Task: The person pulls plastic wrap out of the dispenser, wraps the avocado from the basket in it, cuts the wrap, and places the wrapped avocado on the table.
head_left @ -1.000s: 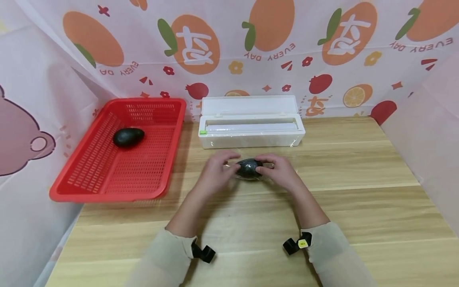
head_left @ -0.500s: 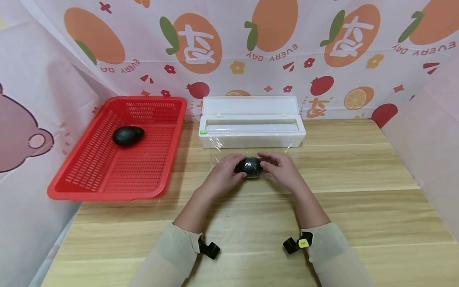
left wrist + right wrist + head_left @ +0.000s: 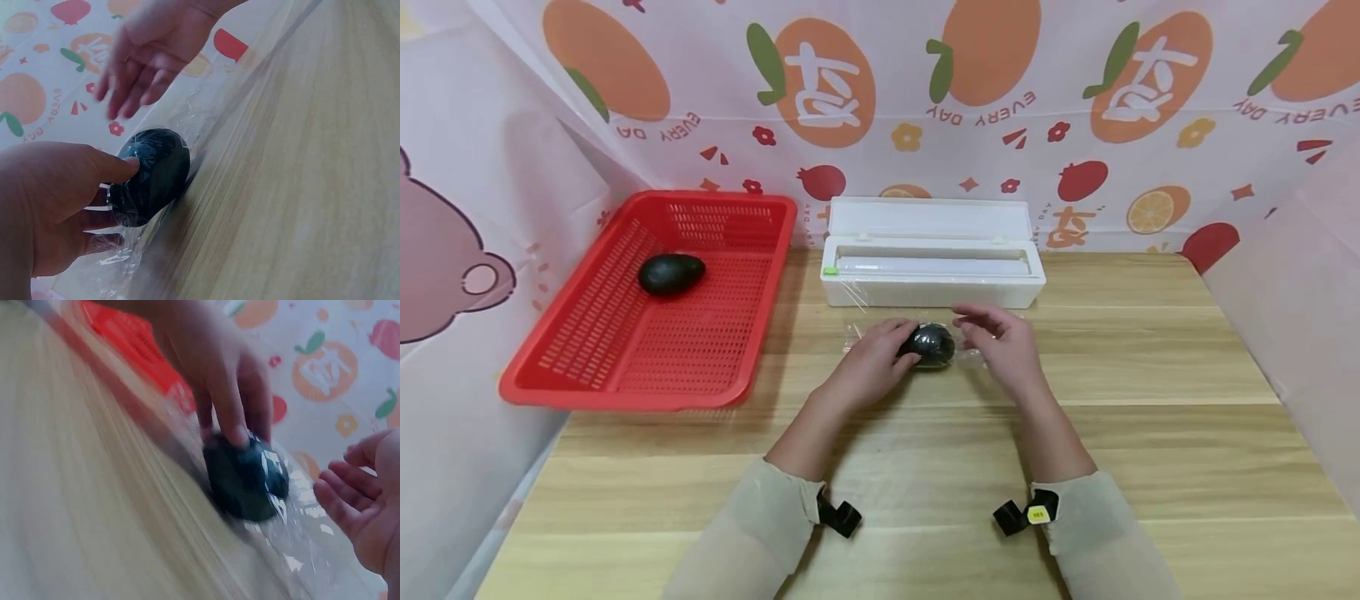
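**Left hand holds a film-wrapped avocado**

The left hand [image 3: 871, 360] curls its fingers and thumb round the dark avocado [image 3: 930, 345], which sits on clear film [image 3: 977, 357] on the surface [image 3: 1150, 433]. Just right of it, the right hand [image 3: 1003, 342] hovers with relaxed fingers, holding nothing.

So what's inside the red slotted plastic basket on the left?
The red slotted plastic basket holds one dark oval avocado, lying toward its back on the slotted floor. Nothing else shows inside, though the near rim hides a strip of floor.
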### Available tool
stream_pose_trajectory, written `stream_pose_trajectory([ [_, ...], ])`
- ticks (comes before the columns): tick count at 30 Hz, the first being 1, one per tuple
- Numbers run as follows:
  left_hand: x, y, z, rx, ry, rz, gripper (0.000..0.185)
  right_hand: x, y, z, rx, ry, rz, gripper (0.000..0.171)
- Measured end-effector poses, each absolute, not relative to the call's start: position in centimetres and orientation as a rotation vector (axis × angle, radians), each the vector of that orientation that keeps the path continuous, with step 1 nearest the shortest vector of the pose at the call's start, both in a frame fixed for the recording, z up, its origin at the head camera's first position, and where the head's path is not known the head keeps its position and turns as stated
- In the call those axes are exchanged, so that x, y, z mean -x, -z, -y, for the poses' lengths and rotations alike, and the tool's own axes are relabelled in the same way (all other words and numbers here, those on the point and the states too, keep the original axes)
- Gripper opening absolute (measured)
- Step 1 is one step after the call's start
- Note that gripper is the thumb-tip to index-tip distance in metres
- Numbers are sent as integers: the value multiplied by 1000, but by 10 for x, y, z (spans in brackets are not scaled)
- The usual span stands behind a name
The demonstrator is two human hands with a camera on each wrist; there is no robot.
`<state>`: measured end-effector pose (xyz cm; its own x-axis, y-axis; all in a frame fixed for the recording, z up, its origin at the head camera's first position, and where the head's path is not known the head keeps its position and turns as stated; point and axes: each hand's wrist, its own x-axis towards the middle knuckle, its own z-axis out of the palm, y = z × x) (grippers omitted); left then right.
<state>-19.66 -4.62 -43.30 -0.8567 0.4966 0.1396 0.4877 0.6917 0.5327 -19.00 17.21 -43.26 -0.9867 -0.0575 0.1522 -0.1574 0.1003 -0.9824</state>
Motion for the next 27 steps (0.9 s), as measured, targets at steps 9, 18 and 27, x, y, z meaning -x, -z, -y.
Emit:
stream_pose_trajectory([
  [9, 197, 434, 44, -839, -890, -2853, 51, 189, 440, -161, -192, -2083, 2388, 42],
  [18, 200, 438, 47, -821, -946, -2814, 53, 192, 446, -159, -256, -1773, 2541, 37],
  [27, 197, 417, 51, -466, -1513, -2600, 45, 191, 450, -155, -348, -1549, 2575, 28],
])
